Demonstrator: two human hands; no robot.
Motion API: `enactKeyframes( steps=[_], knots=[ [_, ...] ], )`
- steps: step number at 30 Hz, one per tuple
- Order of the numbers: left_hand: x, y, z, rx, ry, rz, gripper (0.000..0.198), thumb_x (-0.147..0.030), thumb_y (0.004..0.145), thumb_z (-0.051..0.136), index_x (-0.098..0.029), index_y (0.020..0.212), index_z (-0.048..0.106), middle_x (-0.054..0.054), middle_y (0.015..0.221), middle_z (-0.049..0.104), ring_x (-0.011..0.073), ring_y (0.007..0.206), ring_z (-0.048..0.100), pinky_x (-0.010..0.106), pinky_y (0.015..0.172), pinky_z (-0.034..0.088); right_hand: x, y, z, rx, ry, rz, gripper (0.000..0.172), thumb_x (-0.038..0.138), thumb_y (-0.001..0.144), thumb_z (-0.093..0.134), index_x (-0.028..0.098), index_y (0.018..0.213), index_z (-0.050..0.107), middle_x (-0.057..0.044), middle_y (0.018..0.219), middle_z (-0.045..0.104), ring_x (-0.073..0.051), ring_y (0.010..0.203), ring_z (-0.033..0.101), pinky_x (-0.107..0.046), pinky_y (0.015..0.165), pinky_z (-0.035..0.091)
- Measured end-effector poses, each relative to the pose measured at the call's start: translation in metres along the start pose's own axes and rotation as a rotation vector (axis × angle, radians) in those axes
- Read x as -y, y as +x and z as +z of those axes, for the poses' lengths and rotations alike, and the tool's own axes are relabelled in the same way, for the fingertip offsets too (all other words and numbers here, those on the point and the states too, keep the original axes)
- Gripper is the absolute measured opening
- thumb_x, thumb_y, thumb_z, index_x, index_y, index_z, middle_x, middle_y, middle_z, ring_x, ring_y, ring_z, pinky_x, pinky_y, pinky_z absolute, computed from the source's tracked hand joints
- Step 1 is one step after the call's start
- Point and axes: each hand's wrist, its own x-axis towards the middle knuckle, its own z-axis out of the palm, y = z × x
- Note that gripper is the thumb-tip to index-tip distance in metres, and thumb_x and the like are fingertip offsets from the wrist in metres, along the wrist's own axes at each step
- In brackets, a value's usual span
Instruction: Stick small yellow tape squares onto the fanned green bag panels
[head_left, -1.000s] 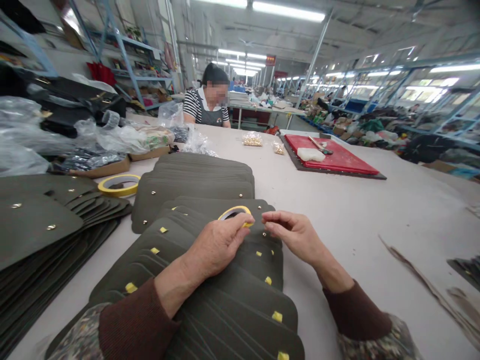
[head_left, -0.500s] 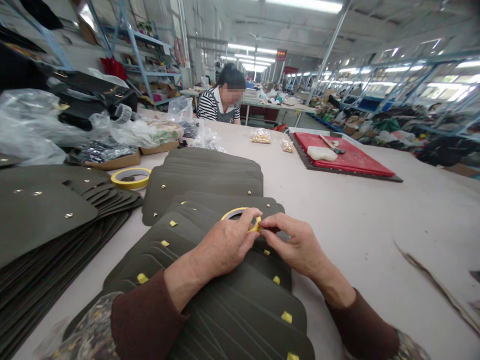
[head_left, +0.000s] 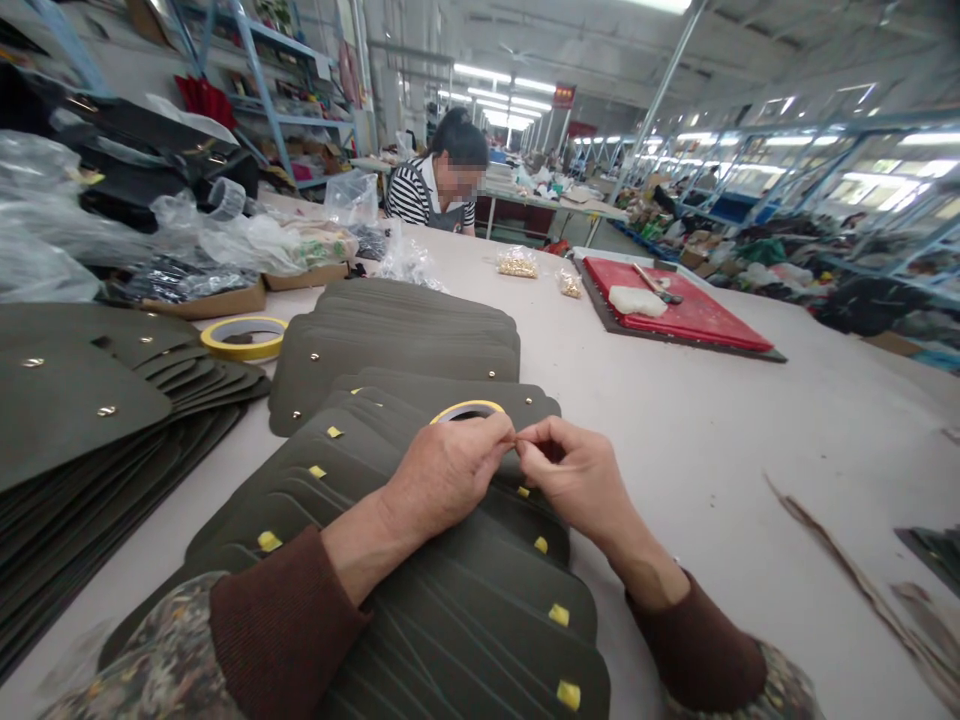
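Observation:
My left hand [head_left: 442, 470] is closed around a small roll of yellow tape [head_left: 469, 409], held above a fanned row of dark olive leather flaps [head_left: 450, 620]. My right hand [head_left: 574, 475] is pinched shut against the left hand's fingertips, at the free end of the tape. Small yellow tape squares [head_left: 556, 614] sit on several of the flaps below my hands. Brass studs show on the flaps farther back [head_left: 390, 345].
A second yellow tape roll [head_left: 244, 337] lies at the left beside another stack of flaps [head_left: 82, 420]. A red cutting mat [head_left: 679, 312] with a hammer lies at the back right. Plastic bags [head_left: 247, 250] and boxes crowd the back left. A person in a striped shirt [head_left: 439, 185] sits across the table.
My right hand has moved left from apart to meet the left hand at the tape roll, and its fingers have pinched shut there. The view has shifted slightly.

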Motion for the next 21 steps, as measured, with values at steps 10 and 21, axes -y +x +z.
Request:
enactKeyframes(
  steps=[10,21],
  knots=[
    [-0.006,-0.004,0.005,0.015,0.039,-0.001,0.012,-0.023,0.095,0.042,-0.021,0.089,0.053,-0.001,0.083,0.066,0.0138,0.074,0.060,0.024,0.066,0.041,-0.025,0.017,-0.022,0.046,0.320,0.474,0.013,0.026,0.065,0.067,0.013,0.067,0.067,0.002,0.051,0.059,-0.009,0.043,0.054,-0.021,0.044,0.049],
    [0.007,0.006,0.012,0.258,0.224,-0.023,0.012,-0.016,0.093,0.043,-0.020,0.090,0.054,0.002,0.087,0.062,0.0193,0.085,0.053,0.031,0.075,0.042,-0.044,0.017,-0.029,0.310,0.102,0.450,0.015,0.028,0.072,0.065,0.013,0.072,0.069,0.003,0.050,0.056,-0.007,0.042,0.046,-0.018,0.040,0.037]
  ],
)
